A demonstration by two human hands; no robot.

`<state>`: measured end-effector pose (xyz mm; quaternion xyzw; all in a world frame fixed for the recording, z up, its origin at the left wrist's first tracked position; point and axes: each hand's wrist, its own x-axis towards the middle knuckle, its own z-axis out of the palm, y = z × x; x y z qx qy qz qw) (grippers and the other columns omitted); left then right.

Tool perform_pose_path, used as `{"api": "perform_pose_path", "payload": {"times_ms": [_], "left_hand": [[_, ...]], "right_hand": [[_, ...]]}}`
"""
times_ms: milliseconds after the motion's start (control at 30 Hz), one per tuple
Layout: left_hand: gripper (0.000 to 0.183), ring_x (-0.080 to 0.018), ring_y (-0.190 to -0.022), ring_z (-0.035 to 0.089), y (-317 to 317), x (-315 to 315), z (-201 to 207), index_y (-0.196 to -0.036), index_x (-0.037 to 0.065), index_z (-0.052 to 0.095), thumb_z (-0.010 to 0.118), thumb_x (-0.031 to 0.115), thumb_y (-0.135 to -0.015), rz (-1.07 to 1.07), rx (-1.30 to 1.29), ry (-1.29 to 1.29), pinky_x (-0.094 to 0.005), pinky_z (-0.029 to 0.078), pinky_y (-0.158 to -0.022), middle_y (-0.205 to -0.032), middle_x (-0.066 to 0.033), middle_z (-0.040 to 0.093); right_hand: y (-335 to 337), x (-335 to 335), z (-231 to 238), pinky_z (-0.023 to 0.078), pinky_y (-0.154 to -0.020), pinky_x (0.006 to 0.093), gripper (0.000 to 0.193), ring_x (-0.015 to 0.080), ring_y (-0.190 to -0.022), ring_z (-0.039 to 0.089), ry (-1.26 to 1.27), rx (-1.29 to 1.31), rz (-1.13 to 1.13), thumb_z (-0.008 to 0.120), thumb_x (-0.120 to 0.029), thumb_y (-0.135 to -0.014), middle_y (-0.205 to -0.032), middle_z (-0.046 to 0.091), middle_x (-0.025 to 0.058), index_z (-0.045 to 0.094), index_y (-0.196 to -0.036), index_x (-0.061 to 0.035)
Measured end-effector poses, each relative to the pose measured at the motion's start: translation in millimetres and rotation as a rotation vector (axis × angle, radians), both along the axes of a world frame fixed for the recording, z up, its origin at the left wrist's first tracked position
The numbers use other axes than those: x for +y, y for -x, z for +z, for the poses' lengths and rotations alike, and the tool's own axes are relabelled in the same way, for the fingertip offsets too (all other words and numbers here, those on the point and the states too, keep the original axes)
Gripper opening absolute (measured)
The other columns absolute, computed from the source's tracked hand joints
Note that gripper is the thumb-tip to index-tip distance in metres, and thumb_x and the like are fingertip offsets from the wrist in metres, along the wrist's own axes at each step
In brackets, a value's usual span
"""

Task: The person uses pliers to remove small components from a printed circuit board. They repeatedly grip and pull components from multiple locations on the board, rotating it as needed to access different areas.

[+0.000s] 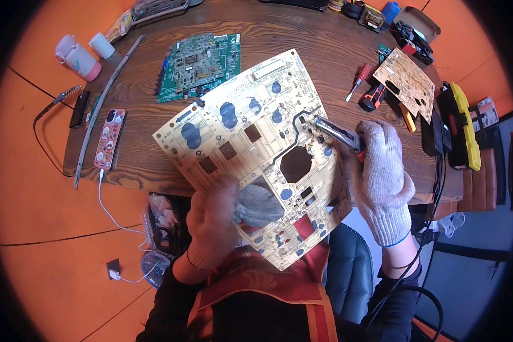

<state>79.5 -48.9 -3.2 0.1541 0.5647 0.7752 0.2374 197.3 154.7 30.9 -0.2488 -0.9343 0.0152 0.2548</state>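
Note:
My left hand (214, 214), in a pale work glove and partly smeared by motion, grips a large cream-coloured circuit board (251, 145) by its lower left side. Grey glove fabric shows through a cut-out beside that hand. Tilted, the board hangs over the near table edge, its face with blue patches, slots and an eight-sided hole toward me. In my gloved right hand (382, 165), fingers closed, is a narrow silver metal tool (337, 134) with a bit of red near the grip. Its tip lies over the board's right part, by small components; whether it touches is unclear.
Green circuit boards (199, 65) lie stacked at the back left of the wooden table (302, 37). A phone (110, 139) on a cable and a long strip (105, 105) are left. Right are a screwdriver (358, 81), a brown board (406, 84) and a yellow-black case (461, 125).

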Motion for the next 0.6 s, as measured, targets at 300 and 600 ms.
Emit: {"api": "perform_pose_path", "payload": {"times_ms": [300,600], "left_hand": [[0.022,-0.0104,-0.081,0.061,-13.9,3.1,-6.7,-0.109,-0.006,0.062,0.053,0.011,-0.097,0.104,-0.096,0.02,-0.0229,0.049,-0.072,-0.092,-0.0068,0.065],[0.021,-0.0131,-0.087,0.061,-23.6,-1.2,-21.8,-0.111,-0.007,0.059,0.053,0.007,-0.096,0.107,0.101,-0.191,-0.0241,0.049,-0.077,-0.101,-0.0101,0.064]], "right_hand": [[4.8,-2.6,0.2,0.045,-0.086,0.0435,0.041,0.038,-0.1,0.055,0.036,-0.076,-0.03,0.071,-0.002,-0.076,-0.11,0.054,0.0201,0.053,-0.113,-0.0011],[12.3,-10.4,-6.5,0.049,-0.08,0.0454,0.031,0.0359,-0.097,0.056,-0.145,-0.048,-0.132,0.062,-0.007,-0.075,-0.104,0.056,0.0175,0.054,-0.105,-0.0052]]}}
